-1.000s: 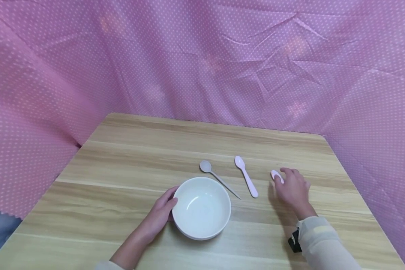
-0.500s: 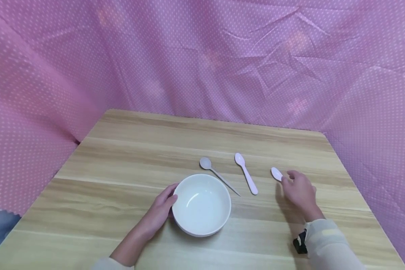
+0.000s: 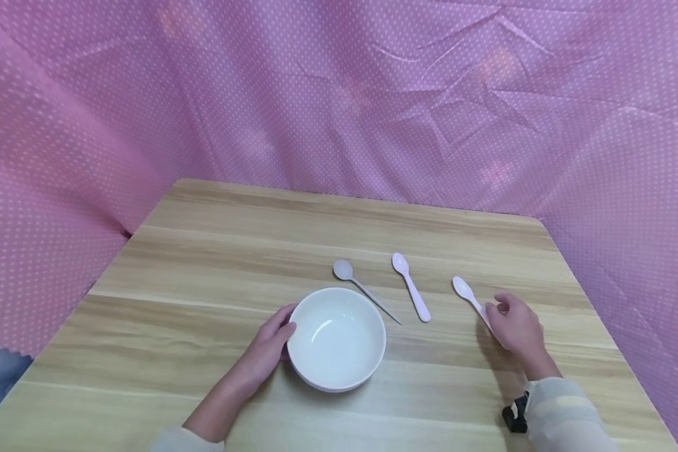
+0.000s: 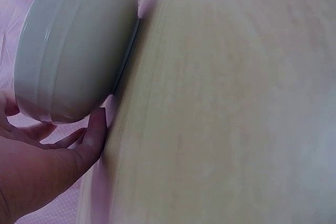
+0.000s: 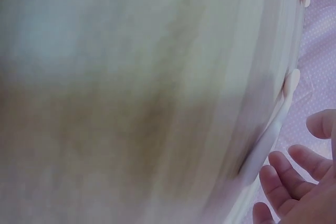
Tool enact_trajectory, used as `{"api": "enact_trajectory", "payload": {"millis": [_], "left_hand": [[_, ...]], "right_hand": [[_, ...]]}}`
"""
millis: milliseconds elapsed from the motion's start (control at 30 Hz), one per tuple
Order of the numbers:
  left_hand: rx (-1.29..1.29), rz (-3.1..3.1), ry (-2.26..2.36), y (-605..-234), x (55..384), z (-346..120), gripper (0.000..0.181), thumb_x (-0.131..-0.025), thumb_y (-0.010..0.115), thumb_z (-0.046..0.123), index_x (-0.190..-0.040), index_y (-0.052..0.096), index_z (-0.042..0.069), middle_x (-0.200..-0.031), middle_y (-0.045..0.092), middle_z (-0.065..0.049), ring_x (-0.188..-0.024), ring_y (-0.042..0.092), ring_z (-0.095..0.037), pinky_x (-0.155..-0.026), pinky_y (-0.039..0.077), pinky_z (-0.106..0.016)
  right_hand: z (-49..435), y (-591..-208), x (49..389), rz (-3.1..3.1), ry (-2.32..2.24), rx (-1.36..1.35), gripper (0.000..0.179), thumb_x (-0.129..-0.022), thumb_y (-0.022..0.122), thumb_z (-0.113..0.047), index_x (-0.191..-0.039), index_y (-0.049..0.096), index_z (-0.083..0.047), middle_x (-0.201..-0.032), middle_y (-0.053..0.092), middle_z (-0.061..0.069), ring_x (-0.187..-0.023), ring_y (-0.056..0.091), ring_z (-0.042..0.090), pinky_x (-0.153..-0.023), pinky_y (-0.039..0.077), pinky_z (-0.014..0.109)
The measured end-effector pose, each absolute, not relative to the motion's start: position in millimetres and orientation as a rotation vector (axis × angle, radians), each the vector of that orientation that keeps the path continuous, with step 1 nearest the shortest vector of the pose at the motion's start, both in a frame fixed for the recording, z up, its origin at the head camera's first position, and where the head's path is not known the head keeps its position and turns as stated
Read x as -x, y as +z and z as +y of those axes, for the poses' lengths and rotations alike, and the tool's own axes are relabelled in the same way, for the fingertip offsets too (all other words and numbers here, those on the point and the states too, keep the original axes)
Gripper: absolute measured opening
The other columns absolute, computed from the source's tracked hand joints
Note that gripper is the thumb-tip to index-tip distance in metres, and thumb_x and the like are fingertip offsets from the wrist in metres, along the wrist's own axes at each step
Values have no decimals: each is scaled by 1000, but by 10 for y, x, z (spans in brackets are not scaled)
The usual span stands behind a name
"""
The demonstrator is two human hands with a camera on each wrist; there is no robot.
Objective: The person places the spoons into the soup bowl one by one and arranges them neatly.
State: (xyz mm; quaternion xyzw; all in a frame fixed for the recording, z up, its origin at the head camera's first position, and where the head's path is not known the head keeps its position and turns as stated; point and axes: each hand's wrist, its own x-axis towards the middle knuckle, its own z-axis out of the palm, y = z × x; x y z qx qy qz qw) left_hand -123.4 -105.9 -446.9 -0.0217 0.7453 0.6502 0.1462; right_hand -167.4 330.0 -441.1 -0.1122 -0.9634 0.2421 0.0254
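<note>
My left hand (image 3: 265,345) holds the left side of a white bowl (image 3: 336,339), thumb at the rim. In the left wrist view its fingers (image 4: 94,132) reach low along the bowl's side. My right hand (image 3: 516,326) hovers by the handle of a pale pink spoon (image 3: 464,289) on the table. The right wrist view has its fingers (image 5: 281,184) spread and loosely bent, with this spoon (image 5: 262,148) beyond them. Between bowl and right hand lies a second pale pink spoon (image 3: 411,285). A grey spoon with a thin, pointed handle (image 3: 367,290) lies just behind the bowl.
The wood-grain table (image 3: 231,251) extends past the spoons to its far edge. Pink dotted cloth (image 3: 328,94) hangs behind it and along both sides. A black device (image 3: 515,414) sits at the right wrist.
My right hand has drawn back to the right and toward me, uncovering more of the rightmost spoon, which stays on the table. The left hand keeps its place on the bowl.
</note>
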Motion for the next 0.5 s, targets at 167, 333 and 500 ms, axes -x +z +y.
{"api": "enact_trajectory", "payload": {"millis": [167,333,500], "left_hand": [[66,2140,1879,-4467,1232,-1061,42,-101,36,21,-143,38,17,-146,40,-8,-115,53,-24,-87,51,-36],[66,2133,1886,-4468,1235,-1058,42,-101,36,20,-143,38,16,-145,41,-8,-114,54,-24,-86,51,-35],[68,2134,1884,-4472,1237,-1054,43,-101,36,20,-143,38,16,-145,41,-9,-115,53,-25,-87,51,-35]], "right_hand": [[3348,-4414,1629,-2999,779,385,50,-95,43,-32,-127,50,5,-117,59,28,-106,55,42,-83,42,51],[3399,-4427,1593,-3016,795,414,50,-95,43,-32,-126,50,7,-117,59,29,-104,55,42,-83,42,50],[3455,-4448,1574,-3034,794,420,52,-95,42,-33,-127,49,8,-116,58,30,-103,56,42,-84,43,51]]}}
